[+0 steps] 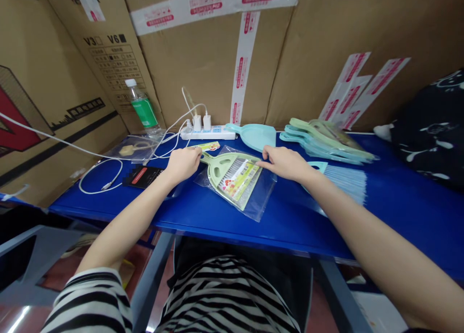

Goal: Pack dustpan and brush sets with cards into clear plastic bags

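Observation:
A light green dustpan (223, 165) lies at the centre of the blue table, with a small grey-bristled brush over it and a printed label card (239, 180) on top. Clear plastic bag (261, 205) film surrounds the set. My left hand (184, 164) is closed around the handle end of the dustpan. Fingers of my right hand (284, 163) pinch the bag's right edge, beside the bristles. Just right of that hand lies a blue brush (346, 180), partly hidden by my forearm. A loose blue dustpan (256, 136) rests behind my right hand.
A stack of bagged dustpans (326, 144) sits at the back right. Behind the work are a power strip (217, 132) with white cables, a second label card (208, 146) and a water bottle (143, 108). A black package (143, 176) lies left. Cardboard (203, 62) walls the back.

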Tool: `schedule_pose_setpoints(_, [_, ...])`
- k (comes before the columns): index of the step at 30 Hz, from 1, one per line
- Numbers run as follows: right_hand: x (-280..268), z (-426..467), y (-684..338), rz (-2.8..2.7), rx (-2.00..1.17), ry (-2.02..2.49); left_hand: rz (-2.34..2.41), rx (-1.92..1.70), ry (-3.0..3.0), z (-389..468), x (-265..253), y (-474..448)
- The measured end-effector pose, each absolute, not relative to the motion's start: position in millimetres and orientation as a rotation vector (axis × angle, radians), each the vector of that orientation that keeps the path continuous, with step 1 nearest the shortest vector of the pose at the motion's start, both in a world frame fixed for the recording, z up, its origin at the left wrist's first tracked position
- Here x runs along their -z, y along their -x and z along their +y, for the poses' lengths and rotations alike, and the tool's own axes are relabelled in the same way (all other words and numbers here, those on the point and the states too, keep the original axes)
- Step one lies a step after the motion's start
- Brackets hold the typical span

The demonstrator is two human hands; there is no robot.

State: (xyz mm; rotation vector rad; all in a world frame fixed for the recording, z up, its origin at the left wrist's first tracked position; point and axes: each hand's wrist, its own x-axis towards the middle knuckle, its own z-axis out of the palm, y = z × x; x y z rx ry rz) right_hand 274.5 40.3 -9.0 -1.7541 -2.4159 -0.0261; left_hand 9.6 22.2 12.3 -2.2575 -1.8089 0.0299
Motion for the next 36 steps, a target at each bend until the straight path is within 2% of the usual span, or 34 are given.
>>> schedule_pose_setpoints(15, [11.5,41.2,-268.2,-2.496,0.009,1.642,-1.811,-0.027,2.267,22.4,-11.7,-10.0])
schedule_pose_setpoints(20, [11.0,40.2,-266.6,-2.512,0.009,1.630,-1.771,0.071,2.256,21.8,-10.1,-8.9])
schedule_pose_setpoints(23, [10.8,40.5,-266.2,-2.512,0.041,1.623,-1.498,0.290,2.394,12.5,-7.5,-14.8])
schedule_pose_setpoints(25, [9.8,39.9,-265.4,-2.510,0.061,1.620,-1.086,0.390,2.625,1.8,-3.4,-22.9])
schedule_pose_setpoints(29, [6.6,37.6,-264.7,-2.502,0.058,1.673,-0.399,0.342,2.854,-17.5,11.9,-40.4])
schedule_pose_setpoints(36, [5.6,37.9,-267.2,-2.523,-0.008,1.636,-0.378,0.191,2.807,-16.2,23.0,-44.6])
